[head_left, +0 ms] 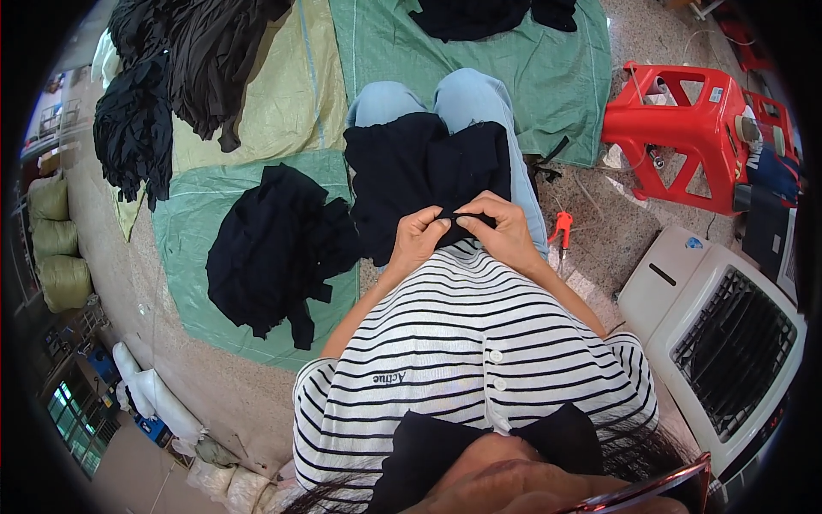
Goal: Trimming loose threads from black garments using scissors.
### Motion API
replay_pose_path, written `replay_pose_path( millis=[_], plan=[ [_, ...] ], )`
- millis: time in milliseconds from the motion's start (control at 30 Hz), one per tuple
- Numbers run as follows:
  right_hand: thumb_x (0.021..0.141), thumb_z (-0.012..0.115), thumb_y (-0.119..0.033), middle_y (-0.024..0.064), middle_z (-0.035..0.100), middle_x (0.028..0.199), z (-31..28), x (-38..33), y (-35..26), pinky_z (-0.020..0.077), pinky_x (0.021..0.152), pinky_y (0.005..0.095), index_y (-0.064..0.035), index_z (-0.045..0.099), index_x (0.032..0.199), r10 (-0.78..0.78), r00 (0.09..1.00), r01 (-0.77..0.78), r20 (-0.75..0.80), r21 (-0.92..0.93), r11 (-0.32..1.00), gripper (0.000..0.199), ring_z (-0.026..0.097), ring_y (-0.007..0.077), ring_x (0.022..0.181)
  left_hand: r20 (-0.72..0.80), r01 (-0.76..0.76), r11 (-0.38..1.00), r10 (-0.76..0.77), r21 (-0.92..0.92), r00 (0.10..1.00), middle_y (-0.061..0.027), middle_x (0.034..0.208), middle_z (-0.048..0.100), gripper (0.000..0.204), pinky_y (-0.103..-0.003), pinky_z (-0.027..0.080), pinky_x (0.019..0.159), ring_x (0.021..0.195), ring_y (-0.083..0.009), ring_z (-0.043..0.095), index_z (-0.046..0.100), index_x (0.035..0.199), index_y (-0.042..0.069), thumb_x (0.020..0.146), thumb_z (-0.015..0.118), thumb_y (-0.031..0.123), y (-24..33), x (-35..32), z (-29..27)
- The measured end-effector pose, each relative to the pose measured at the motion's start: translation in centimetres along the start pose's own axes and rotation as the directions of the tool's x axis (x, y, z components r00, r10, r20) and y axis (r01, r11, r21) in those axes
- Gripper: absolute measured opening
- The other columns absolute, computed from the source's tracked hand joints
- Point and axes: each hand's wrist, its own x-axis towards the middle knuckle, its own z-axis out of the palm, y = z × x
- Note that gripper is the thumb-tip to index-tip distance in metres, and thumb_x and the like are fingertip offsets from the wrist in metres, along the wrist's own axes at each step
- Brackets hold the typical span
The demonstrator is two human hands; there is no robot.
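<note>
A black garment lies spread over my lap, covering my thighs in light blue jeans. My left hand and my right hand meet at its near edge, just above my striped shirt. Both pinch the same black fabric edge between thumb and fingers, a few centimetres apart. The part of the cloth inside the fingers is hidden.
A heap of black garments lies on a green sheet to my left, with more black cloth farther off. A red plastic stool and a white fan unit stand on my right. Small red snips lie on the floor.
</note>
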Motion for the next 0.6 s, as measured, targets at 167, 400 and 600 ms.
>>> replay_pose_path(
  millis=[167,400,600],
  plan=[
    [0.086,0.072,-0.002,0.002,0.068,0.081,0.2,-0.2,0.9,0.0477,0.071,0.0246,0.0,0.074,0.094,0.172,0.984,-0.176,0.033,0.176,0.969,0.009,0.06,0.0094,0.075,-0.056,-0.043,0.999,0.043,-0.006,0.997,0.0094,0.064,0.049,0.011,-0.022,0.027,0.05,0.058,0.0003,0.037,0.066,0.082,0.0,0.09,0.061,0.006,-0.3,-0.4,0.2],
    [0.089,0.072,-0.006,0.0001,0.068,0.082,0.1,0.4,1.9,0.0458,0.065,0.0201,0.0006,0.071,0.09,0.372,0.905,-0.425,0.205,0.437,0.793,0.007,0.058,0.0043,0.073,-0.05,-0.066,0.994,0.071,0.09,0.996,0.0101,0.062,0.046,0.014,-0.023,0.026,0.049,0.058,0.0,0.034,0.063,0.076,0.001,0.089,0.065,0.007,0.3,-0.3,0.1],
    [0.083,0.075,-0.007,0.0009,0.066,0.076,0.2,0.4,-0.3,0.0419,0.065,0.0264,-0.0016,0.071,0.086,0.107,0.993,-0.106,0.058,-0.022,0.994,0.008,0.06,0.0103,0.069,-0.058,0.139,0.985,-0.145,-0.101,0.988,0.0022,0.083,0.068,0.019,-0.02,0.048,0.065,0.072,-0.0033,0.058,0.07,0.092,0.0,0.095,0.069,0.019,0.1,0.1,-0.7]
  ],
)
